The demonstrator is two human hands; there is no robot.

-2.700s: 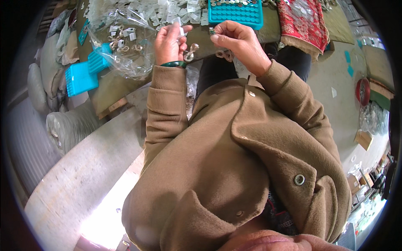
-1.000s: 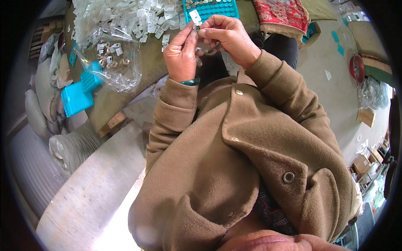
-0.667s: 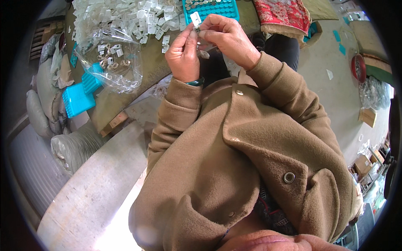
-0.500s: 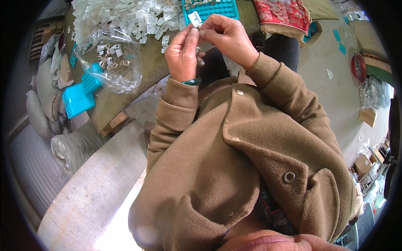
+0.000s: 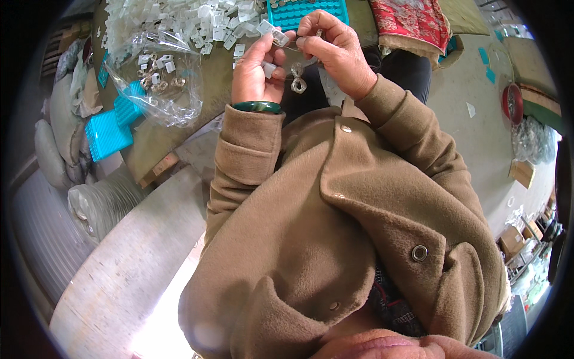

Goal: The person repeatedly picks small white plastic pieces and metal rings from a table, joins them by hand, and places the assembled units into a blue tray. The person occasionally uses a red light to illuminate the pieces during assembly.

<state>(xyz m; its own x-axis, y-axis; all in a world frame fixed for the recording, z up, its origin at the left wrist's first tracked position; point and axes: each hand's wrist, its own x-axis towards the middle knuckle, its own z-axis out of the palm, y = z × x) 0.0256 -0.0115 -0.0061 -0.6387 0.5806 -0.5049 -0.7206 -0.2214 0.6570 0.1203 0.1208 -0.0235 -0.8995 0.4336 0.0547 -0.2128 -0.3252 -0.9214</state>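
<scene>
Hands meet high over the tabletop (image 5: 179, 137), and everything hangs on the small clear plastic clip (image 5: 270, 33) pinched between them. Left hand (image 5: 258, 69) has it: thumb and forefinger closed on the clip's near end, the remaining fingers curled, and a little metal ring piece (image 5: 297, 81) dangles just below that grip. Right hand (image 5: 335, 51) comes in from the clip's other side, fingertips nipped together right at its far end, touching or a hair off; too fine to call from here. The clip's long axis runs slantwise, upper left to lower right, pointing straight into the right fingertips, so the right hand is the one lined up with its free end. Beyond the clip sits a teal tray (image 5: 302, 9); to the clip's left lies a heap of white plastic pieces (image 5: 179, 21), and below that heap an open clear bag (image 5: 158, 87) with more metal bits. A green bangle (image 5: 257, 107) rings the left wrist, just under the clip-holding hand.
</scene>
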